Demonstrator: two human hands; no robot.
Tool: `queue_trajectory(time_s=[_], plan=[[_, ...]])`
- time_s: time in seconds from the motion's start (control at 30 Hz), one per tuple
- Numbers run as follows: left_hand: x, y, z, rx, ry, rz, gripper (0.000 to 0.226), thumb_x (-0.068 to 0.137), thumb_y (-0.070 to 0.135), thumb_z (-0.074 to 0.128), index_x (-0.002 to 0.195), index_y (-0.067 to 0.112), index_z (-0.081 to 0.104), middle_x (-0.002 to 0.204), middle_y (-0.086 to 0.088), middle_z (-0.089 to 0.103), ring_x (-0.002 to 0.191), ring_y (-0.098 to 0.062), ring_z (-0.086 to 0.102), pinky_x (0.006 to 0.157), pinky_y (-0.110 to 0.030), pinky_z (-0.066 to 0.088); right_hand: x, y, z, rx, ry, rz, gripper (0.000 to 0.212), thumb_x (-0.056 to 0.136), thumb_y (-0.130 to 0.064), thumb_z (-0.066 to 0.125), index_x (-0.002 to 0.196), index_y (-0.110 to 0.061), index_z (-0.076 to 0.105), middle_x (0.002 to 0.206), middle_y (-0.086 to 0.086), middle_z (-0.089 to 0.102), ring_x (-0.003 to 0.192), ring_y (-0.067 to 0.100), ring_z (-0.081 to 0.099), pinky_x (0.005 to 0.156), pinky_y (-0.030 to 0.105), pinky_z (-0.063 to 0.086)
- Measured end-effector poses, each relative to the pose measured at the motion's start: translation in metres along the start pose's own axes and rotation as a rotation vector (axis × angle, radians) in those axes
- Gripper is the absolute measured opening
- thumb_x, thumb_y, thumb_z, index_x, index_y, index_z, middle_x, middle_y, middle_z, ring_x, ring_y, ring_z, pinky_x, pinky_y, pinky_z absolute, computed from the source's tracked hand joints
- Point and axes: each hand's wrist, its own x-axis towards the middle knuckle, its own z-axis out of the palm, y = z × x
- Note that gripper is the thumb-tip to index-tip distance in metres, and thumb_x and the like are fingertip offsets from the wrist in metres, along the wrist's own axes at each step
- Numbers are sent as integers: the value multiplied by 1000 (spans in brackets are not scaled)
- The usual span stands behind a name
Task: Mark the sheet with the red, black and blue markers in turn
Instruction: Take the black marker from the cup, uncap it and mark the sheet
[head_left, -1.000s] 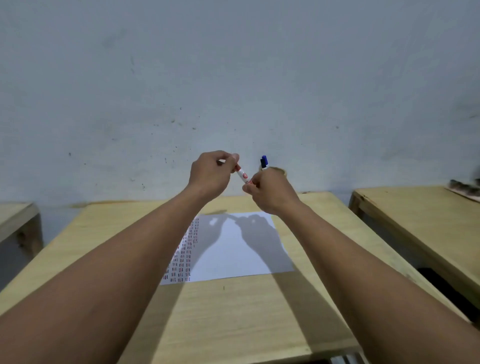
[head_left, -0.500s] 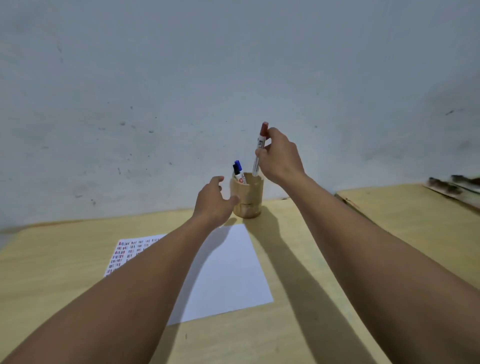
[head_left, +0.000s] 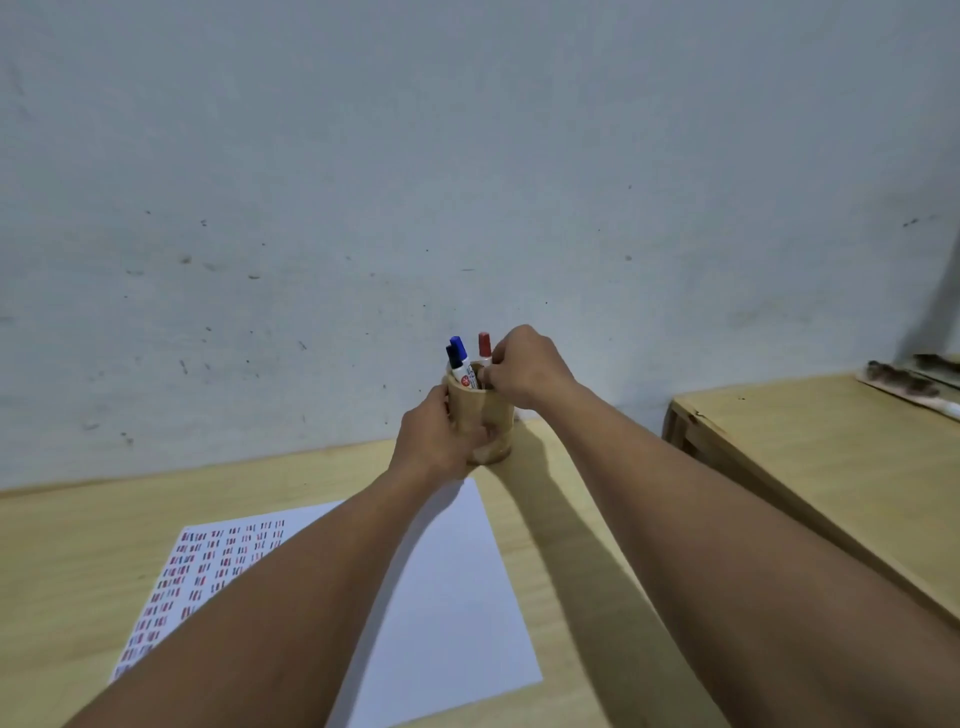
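Both bare forearms reach toward twelve o'clock, the left hand (head_left: 434, 441) cupped in a curled grip, the right hand (head_left: 522, 366) just beyond at one o'clock, its fingertips (head_left: 488, 375) pinched together.

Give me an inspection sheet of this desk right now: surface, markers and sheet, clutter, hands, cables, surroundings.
Surface: wooden desk, bare apart from the job's things.
Job's things: sheet flat, marks on its left part; red marker, blue marker and black marker capped, standing in wooden cup.
Clutter: nothing seen.
Grips: left hand wraps the cup; right hand pinches the red marker.
Cables: nothing seen.
Surroundings: scuffed wall; second desk to the right, blurred items on it.
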Motion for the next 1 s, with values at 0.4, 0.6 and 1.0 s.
queue_trajectory(time_s=[0.4, 0.6, 1.0], plan=[[5, -7, 2, 109, 25, -17, 55, 71, 25, 85, 120, 14, 62, 108, 1, 68, 96, -19, 62, 75, -26, 47, -14, -13, 19, -7, 59, -2, 12, 82, -23, 58, 86, -13, 63, 74, 0, 61, 67, 23, 59, 57, 29, 41], [6, -8, 0, 120, 26, -17, 54, 65, 31, 87, 113, 15, 66, 103, 1, 72, 96, -20, 67, 80, -32, 55, -7, -13, 19, -15, 50, -1, 17, 80, -28, 63, 90, -14, 67, 78, -1, 64, 72, 22, 62, 58, 29, 40], [1, -5, -3, 119, 17, -17, 59, 70, 24, 84, 123, 13, 62, 114, -1, 69, 106, -22, 64, 85, -36, 55, -22, -20, 7, 55, 241, -173, 22, 90, -36, 55, 92, -16, 63, 87, 0, 71, 80, 28, 64, 70, 36, 51]])
